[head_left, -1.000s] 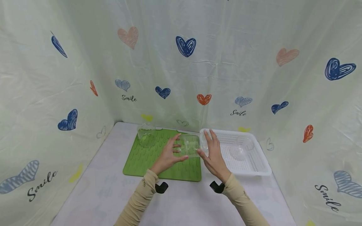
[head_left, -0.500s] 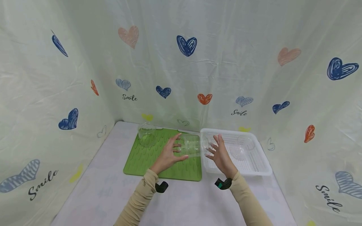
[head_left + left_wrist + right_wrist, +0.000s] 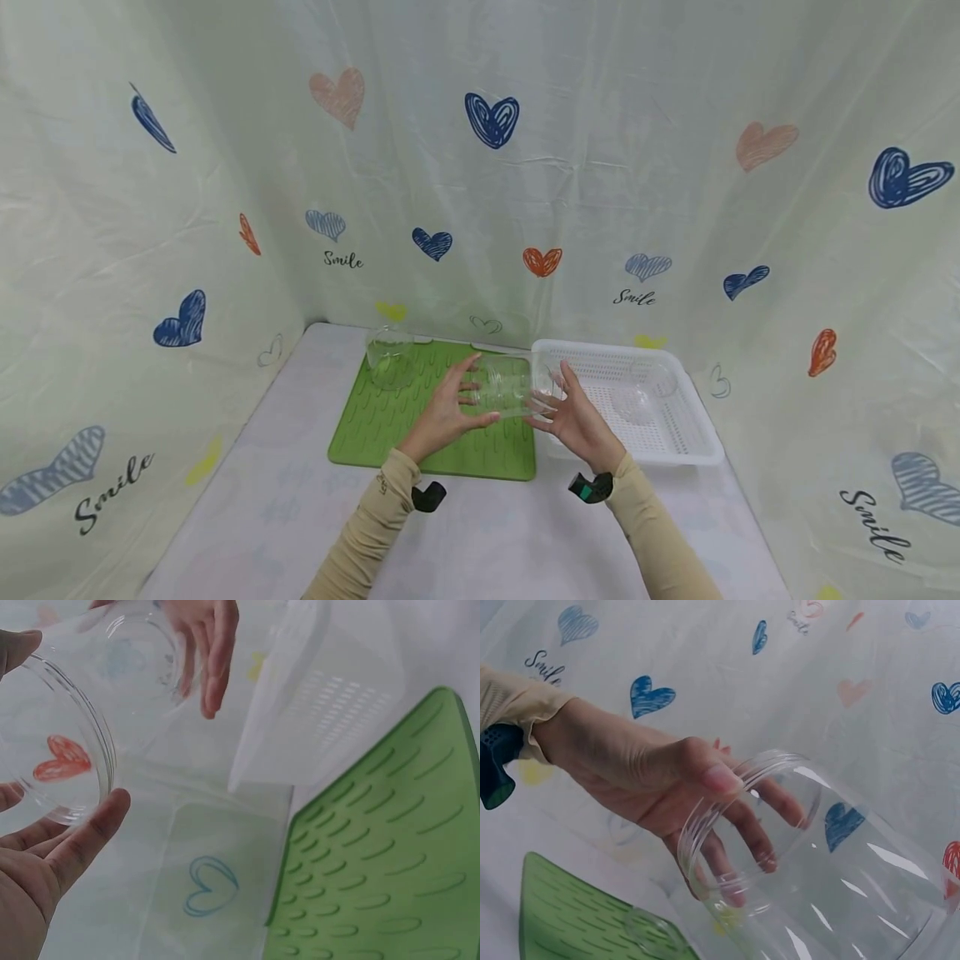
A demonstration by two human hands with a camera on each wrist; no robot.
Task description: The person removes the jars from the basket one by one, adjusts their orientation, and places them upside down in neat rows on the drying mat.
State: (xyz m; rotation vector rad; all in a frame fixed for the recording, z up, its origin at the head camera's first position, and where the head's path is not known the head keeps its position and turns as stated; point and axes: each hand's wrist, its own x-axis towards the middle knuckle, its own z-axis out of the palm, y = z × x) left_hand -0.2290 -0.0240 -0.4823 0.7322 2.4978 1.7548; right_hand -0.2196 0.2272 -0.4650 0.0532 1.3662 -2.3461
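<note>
A clear jar (image 3: pixel 506 385) lies sideways in the air above the mat's right part. My left hand (image 3: pixel 444 410) grips its threaded mouth end, thumb below and fingers above, as the right wrist view shows with the hand (image 3: pixel 667 772) around the rim. At the other end, my right hand (image 3: pixel 577 421) has its fingers spread beside the jar's base; some show through the clear wall. In the left wrist view those right-hand fingers (image 3: pixel 214 652) look nearly straight; whether they touch is unclear. Another clear jar (image 3: pixel 390 362) stands on the green mat (image 3: pixel 427 450).
A white perforated basket (image 3: pixel 697 433) stands right of the mat, with clear, hard-to-see ware (image 3: pixel 641 396) inside. A pale cloth (image 3: pixel 480 542) covers the table. Behind hangs a curtain (image 3: pixel 480 192) printed with hearts.
My right hand first draws off the jar's base to the right, then comes back against that end with spread fingers. My left hand keeps hold of the jar in nearly the same place.
</note>
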